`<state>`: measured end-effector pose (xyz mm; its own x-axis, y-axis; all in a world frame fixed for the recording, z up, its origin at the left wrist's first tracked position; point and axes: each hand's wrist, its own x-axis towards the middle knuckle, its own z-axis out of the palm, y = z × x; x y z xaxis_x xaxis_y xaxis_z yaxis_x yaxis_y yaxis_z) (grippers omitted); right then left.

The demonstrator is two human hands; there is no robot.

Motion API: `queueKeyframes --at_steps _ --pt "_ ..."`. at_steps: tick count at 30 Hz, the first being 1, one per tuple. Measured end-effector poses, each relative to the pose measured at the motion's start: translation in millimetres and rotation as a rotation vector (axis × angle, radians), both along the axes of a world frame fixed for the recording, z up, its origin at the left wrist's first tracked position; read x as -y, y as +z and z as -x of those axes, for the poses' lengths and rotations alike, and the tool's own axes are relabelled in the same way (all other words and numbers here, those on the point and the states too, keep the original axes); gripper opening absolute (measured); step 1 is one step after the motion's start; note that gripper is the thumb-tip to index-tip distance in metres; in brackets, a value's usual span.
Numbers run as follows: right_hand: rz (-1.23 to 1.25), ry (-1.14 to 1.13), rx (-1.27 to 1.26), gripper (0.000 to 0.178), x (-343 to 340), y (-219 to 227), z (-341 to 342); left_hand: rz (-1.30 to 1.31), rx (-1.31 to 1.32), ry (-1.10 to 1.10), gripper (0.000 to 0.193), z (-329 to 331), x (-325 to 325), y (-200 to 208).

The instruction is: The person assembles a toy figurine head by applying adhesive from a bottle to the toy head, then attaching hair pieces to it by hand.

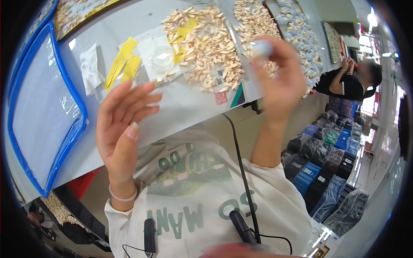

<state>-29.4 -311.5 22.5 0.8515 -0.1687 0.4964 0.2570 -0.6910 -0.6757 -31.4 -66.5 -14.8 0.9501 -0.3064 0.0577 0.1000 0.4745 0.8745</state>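
Observation:
My left hand is raised over the near edge of the white table, palm turned inward, fingers stretched out and holding nothing. A clear round dish on a white sheet lies just beyond it, beside yellow tape strips. My right hand is lifted on the right and smeared by motion. A small pale-blue and white piece is pinched at its fingertips; its exact kind is too blurred to tell. Spread left of that hand are many small beige pointed pieces. Past it lies a heap of similar blue-and-white pieces.
A blue-rimmed tray takes up the table's left side. Crumpled white paper lies near it. A black cable hangs in front of me. Plastic-wrapped stacked crates stand at the right, below another person.

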Motion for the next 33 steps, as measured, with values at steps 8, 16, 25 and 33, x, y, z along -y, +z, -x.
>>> queueKeyframes --at_steps 8,16,25,33 --pt "0.212 -0.387 -0.248 0.017 148.7 -2.2 7.0 -0.069 0.095 -0.109 0.034 -6.8 8.6 -5.2" --pt "0.727 -0.323 -0.318 0.025 154.2 -15.1 -4.1 -0.688 0.346 0.229 0.026 -1.9 -57.2 33.0" --pt "0.698 -0.425 -0.389 0.027 132.6 5.9 10.2 -1.78 -0.235 1.339 0.038 37.5 -226.9 53.8" --pt "0.527 -0.263 -0.205 0.022 113.0 18.5 7.4 -1.419 -0.518 1.04 0.043 57.4 -280.3 14.7"
